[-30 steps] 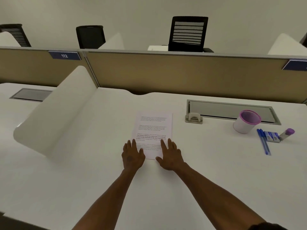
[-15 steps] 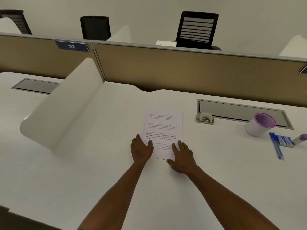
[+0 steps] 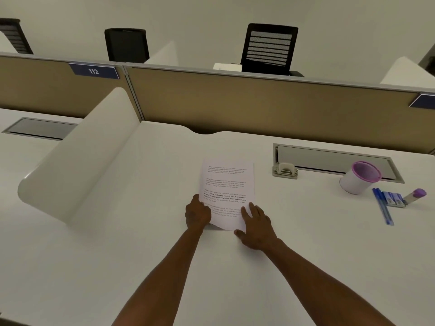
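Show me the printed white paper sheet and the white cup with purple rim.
printed white paper sheet [image 3: 227, 185], head view, middle of the page.
white cup with purple rim [image 3: 351, 184], head view, its outer wall.

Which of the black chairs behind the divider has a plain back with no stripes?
The plain black chair beyond the blue 112 sign; the left-edge chair and the right-hand chair show pale horizontal slats.

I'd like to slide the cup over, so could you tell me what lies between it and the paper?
In the head view, bare desk lies between paper and cup; a small beige clip sits just behind that line.
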{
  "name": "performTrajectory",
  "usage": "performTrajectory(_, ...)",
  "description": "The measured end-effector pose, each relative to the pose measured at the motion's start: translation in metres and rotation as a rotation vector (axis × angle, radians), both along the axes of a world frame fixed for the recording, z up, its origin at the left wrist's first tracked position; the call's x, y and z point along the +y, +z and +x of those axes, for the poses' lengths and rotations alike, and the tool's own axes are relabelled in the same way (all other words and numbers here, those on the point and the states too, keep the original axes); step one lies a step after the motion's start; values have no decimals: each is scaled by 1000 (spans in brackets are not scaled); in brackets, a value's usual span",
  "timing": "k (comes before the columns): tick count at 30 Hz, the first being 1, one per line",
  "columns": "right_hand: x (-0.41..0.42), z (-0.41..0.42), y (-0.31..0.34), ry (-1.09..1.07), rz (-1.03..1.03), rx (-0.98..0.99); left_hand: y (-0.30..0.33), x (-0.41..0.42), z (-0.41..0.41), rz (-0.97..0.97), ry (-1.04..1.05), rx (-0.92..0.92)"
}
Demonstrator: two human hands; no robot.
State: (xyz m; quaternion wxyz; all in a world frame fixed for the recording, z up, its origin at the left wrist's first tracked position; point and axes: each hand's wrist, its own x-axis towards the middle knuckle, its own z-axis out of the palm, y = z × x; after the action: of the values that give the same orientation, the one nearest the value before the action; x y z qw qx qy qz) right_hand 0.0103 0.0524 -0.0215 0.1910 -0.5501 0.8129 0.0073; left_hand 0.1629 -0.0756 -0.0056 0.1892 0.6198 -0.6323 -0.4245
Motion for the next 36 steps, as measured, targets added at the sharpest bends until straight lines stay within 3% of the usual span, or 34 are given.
performTrajectory(4,-1,-6,6,17,5,-46,-3,0,16,22,51,168)
performTrajectory(13,-49,-49,82,-58,-217,-457,-1,-16,46,106,51,307)
performTrajectory(16,-76,-66,103,-100,-383,-329,10,-19,52,149,-14,374)
performTrajectory(21,-105,-100,120,-108,-228,-231,33,-20,64,170,-211,405)
performTrajectory(27,-86,-129,118,-141,-80,-503,50,-27,78,294,-440,534)
performTrajectory(31,-58,-139,104,-255,-109,-855,52,-33,77,361,-522,516)
performTrajectory(33,-38,-141,97,-298,-142,-966,51,-34,69,380,-495,505)
performTrajectory(36,-8,-144,86,-419,-216,-1102,49,-29,51,389,-254,513)
